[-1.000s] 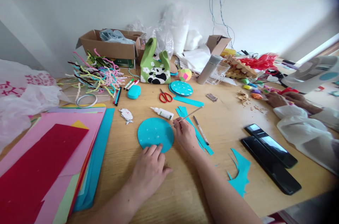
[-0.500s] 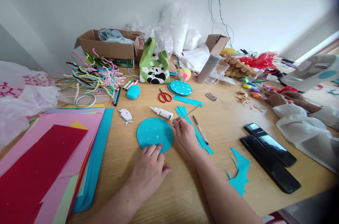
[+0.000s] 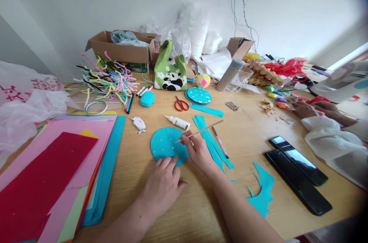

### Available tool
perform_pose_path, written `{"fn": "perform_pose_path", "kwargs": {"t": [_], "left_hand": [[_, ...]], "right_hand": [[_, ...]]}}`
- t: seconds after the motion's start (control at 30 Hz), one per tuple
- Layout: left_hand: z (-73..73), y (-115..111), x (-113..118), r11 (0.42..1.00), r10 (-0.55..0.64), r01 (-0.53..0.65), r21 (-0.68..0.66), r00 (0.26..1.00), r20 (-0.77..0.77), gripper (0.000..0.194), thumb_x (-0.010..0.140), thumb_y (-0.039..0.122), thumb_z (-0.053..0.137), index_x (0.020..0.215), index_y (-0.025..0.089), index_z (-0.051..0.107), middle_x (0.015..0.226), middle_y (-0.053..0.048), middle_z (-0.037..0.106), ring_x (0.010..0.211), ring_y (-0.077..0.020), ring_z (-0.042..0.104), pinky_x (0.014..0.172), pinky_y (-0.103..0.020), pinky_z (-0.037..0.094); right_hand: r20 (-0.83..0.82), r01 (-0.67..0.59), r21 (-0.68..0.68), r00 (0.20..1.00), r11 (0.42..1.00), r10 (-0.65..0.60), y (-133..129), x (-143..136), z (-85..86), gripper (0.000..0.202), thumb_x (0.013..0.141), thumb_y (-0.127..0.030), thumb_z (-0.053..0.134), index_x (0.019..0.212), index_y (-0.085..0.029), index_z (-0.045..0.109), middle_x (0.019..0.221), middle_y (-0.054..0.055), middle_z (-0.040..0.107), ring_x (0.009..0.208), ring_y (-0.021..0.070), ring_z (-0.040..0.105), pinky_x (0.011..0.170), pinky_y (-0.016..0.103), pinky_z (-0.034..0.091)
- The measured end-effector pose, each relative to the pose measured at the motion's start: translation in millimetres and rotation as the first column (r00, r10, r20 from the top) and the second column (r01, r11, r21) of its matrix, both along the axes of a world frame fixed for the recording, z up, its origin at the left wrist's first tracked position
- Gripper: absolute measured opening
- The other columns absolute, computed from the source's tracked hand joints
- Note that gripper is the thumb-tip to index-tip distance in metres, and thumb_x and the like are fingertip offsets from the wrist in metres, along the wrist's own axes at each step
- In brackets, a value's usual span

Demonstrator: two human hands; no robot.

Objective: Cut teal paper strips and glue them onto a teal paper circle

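A round blue disc [image 3: 163, 141] with small whitish spots lies flat on the table. Fingers of my left hand [image 3: 165, 178] are stretched out, their tips resting on its near edge. My right hand [image 3: 197, 151] pinches a thin wooden stick [image 3: 204, 129], whose lower tip points down at the disc's middle right; whether it touches I cannot tell. Just beyond the disc lies a white glue bottle [image 3: 178, 122] on its side. Right of my right hand are blue strips [image 3: 211, 143] and a pen [image 3: 220, 142]. More spotted blue discs [image 3: 199, 96] are stacked farther back, beside red-handled scissors [image 3: 181, 104].
Coloured sheets [image 3: 57, 166] are piled at left, near a tape roll [image 3: 96, 108] and pipe cleaners [image 3: 110, 78]. A panda bag [image 3: 170, 74] and a bottle [image 3: 230, 75] stand behind. Two phones [image 3: 299, 181] and a blue offcut [image 3: 264, 189] lie right. Another person's hands [image 3: 304, 109] work far right.
My right hand has moved slightly left, bringing the stick's tip from the disc's right edge in over its surface. My left hand stays at the near edge. The whole view has shifted slightly.
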State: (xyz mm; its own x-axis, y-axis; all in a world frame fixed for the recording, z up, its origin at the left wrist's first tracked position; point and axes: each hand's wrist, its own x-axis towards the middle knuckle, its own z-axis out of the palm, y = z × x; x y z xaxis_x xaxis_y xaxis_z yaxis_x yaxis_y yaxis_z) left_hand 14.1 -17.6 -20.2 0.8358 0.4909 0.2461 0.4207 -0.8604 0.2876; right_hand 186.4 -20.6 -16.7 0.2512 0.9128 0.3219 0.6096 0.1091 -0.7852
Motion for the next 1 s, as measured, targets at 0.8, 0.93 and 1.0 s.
{"fn": "perform_pose_path", "kwargs": {"t": [0.8, 0.93, 1.0], "left_hand": [[-0.5, -0.5, 1.7, 1.000, 0.022, -0.022, 0.014, 1.000, 0.001, 0.029, 0.072, 0.036, 0.076, 0.086, 0.012, 0.066, 0.115, -0.013, 0.067, 0.097, -0.0286, 0.060, 0.082, -0.045, 0.051], [-1.3, -1.6, 1.5, 0.999, 0.037, -0.037, 0.004, 0.999, 0.008, 0.029, 0.071, 0.034, 0.078, 0.085, 0.012, 0.066, 0.116, -0.012, 0.067, 0.097, -0.0284, 0.061, 0.082, -0.045, 0.052], [-2.4, -1.5, 1.7, 0.999, 0.039, -0.039, 0.014, 0.999, 0.015, 0.029, 0.070, 0.034, 0.078, 0.086, 0.012, 0.067, 0.116, -0.012, 0.067, 0.097, -0.0285, 0.061, 0.082, -0.045, 0.052]], "right_hand": [[0.122, 0.117, -0.045, 0.986, 0.992, -0.111, 6.1, 9.6, -13.9, 0.025, 0.096, -0.033, 0.038, 0.082, -0.021, 0.054, 0.082, 0.007, 0.066, 0.076, 0.0203, 0.062, 0.071, 0.029, 0.045], [0.128, 0.097, -0.013, 0.987, 0.995, -0.095, 6.9, 9.5, -13.0, 0.026, 0.097, -0.033, 0.037, 0.081, -0.021, 0.054, 0.080, 0.007, 0.064, 0.074, 0.0199, 0.061, 0.068, 0.029, 0.044], [0.131, 0.087, 0.002, 0.988, 0.996, -0.087, 6.9, 9.8, -12.6, 0.027, 0.097, -0.033, 0.037, 0.080, -0.021, 0.054, 0.080, 0.007, 0.063, 0.074, 0.0195, 0.060, 0.068, 0.028, 0.044]]}}
